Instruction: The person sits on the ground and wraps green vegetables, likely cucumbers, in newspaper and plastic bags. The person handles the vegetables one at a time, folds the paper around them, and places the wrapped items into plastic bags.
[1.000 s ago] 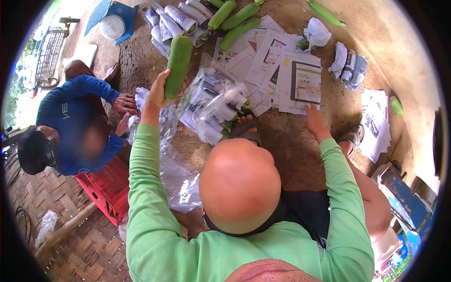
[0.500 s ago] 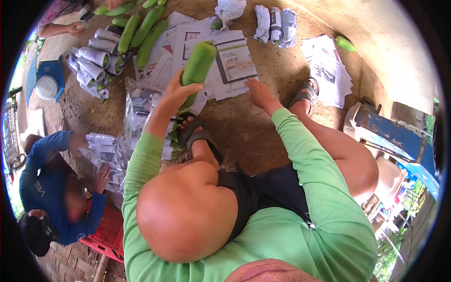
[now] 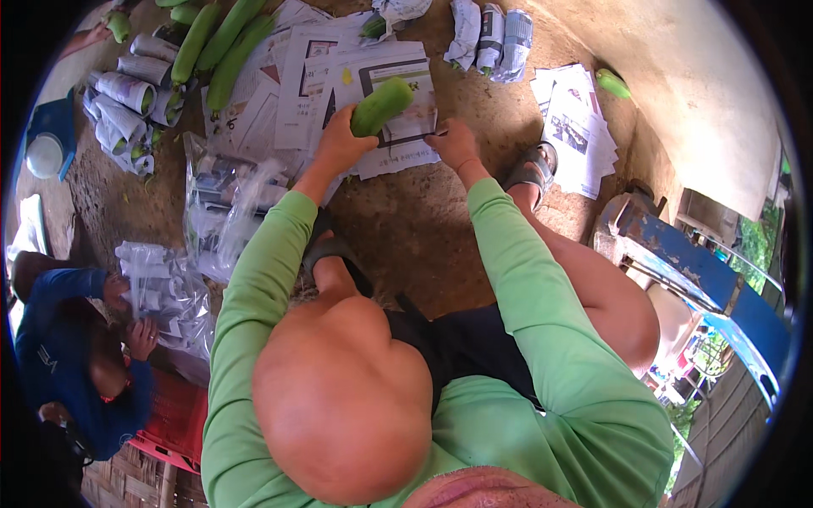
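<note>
My left hand (image 3: 340, 144) is wrapped round the near end of a thick green gourd (image 3: 385, 105). The gourd leans to the right, low over a printed sheet of paper (image 3: 405, 156) on top of a spread of papers. My right hand (image 3: 455, 144) pinches the near right corner of that sheet. To the left of the papers lie several long green gourds (image 3: 235, 63). Beside them is a pile of gourds rolled in printed paper (image 3: 123, 118). Three wrapped gourds (image 3: 490, 41) lie beyond my right hand.
A second paper stack (image 3: 580, 140) lies right of my sandalled foot (image 3: 533, 173), with a gourd (image 3: 612, 83) by the wall. At left, a person in blue (image 3: 63, 339) handles a clear plastic bag of wrapped gourds (image 3: 174, 296) near a red crate (image 3: 176, 415). Another clear bag (image 3: 224, 199) lies closer.
The gourd in my left hand has swung from nearly upright to leaning right over the sheet. My hands are closer together. At the far left, another person's hand now holds a gourd.
</note>
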`<state>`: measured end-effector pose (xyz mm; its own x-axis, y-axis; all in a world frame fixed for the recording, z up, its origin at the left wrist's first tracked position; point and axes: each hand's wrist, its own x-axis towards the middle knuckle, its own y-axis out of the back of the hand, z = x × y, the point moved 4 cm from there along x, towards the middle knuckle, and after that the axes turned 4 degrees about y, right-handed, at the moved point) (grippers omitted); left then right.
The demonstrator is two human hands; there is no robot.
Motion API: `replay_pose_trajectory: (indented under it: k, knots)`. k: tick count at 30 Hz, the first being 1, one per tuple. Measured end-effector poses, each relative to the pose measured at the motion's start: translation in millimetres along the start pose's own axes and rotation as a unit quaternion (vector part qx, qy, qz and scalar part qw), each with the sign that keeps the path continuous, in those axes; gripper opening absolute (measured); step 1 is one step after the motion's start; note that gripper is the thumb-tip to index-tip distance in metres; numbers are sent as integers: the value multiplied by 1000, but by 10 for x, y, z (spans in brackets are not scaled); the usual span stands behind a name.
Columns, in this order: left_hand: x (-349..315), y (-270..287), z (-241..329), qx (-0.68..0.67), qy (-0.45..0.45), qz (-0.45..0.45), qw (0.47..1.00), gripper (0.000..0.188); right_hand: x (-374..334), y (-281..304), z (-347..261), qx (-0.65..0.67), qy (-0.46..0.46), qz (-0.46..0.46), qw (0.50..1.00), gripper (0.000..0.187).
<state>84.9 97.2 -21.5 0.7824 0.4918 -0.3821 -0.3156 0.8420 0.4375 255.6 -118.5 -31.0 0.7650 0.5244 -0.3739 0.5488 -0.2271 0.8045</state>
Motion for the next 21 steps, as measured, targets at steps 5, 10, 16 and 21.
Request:
replay_pose_trajectory:
  k: [5,10,16,21]
  knots:
    - [-9,-32,-30,-20,-21,11,1000,84,-135,-103,38,64,25,33,997,42]
    - [-19,-19,-116,-58,-27,29,998,84,-404,-168,-93,278,-107,-124,946,41]
    - [83,-5,-159,-8,-48,-4,999,87,-466,-113,23,475,-197,-92,853,31]
    - [76,43,176,-58,-28,-58,996,83,-397,-121,198,409,-182,-119,886,26]
